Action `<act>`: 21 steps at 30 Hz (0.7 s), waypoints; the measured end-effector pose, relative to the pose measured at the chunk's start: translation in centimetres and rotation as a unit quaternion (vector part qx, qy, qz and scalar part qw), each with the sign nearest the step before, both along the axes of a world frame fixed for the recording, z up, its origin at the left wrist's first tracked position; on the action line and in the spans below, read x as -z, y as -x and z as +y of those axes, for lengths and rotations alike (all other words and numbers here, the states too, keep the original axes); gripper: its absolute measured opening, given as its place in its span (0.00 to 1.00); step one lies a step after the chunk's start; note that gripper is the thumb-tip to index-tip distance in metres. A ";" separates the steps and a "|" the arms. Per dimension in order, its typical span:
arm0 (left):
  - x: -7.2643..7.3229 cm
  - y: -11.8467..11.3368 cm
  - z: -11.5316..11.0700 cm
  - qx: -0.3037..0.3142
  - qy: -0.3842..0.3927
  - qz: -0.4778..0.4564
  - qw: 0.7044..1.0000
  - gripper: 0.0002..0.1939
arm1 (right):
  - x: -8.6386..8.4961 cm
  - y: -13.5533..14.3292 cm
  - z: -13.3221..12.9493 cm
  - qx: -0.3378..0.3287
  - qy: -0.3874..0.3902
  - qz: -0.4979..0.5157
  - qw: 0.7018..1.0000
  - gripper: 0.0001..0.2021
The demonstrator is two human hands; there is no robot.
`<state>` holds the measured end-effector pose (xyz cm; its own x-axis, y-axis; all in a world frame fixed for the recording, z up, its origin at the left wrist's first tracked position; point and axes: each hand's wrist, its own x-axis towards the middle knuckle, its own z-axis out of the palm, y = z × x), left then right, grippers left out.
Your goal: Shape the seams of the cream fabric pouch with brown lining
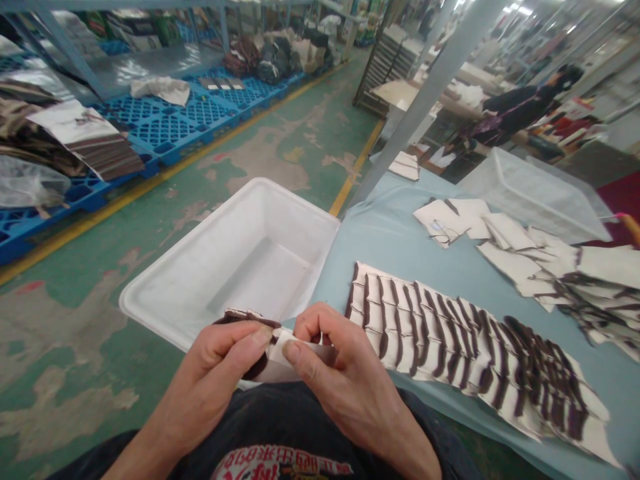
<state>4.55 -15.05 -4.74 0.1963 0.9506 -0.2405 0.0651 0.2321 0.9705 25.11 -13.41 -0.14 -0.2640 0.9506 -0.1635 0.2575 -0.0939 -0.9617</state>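
Close to my body, a small white and dark brown fabric piece (280, 363) is held between both hands. My left hand (215, 367) pinches its dark brown edge between thumb and fingers. On the white part, my right hand (340, 360) grips with the thumb on top and the fingers curled. Right of my hands, rows of overlapping white pieces with dark brown edges (425, 327) lie on the light blue table cover (335, 267). Just beyond my hands stands a white plastic bin (200, 260), with nothing visible inside.
Loose white and dark pieces (520, 260) lie in a pile at the table's right. Behind them is a translucent bin (540, 193). A grey post (430, 87) rises by the table. Blue pallets (160, 127) with bundles line the left. A person (520, 113) bends at the back right.
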 end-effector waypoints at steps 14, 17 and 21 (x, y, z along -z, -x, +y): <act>-0.6 -0.2 0.3 -0.011 -0.041 0.006 0.999 0.28 | 0.4 0.5 0.1 0.014 0.029 0.003 0.999 0.11; -0.7 -0.3 0.6 -0.006 -0.047 0.007 0.999 0.28 | 0.5 0.7 0.1 0.020 0.035 -0.003 0.999 0.11; -0.6 -0.2 0.7 -0.003 -0.044 0.007 0.999 0.27 | 0.7 1.1 0.1 0.033 0.043 -0.007 0.999 0.11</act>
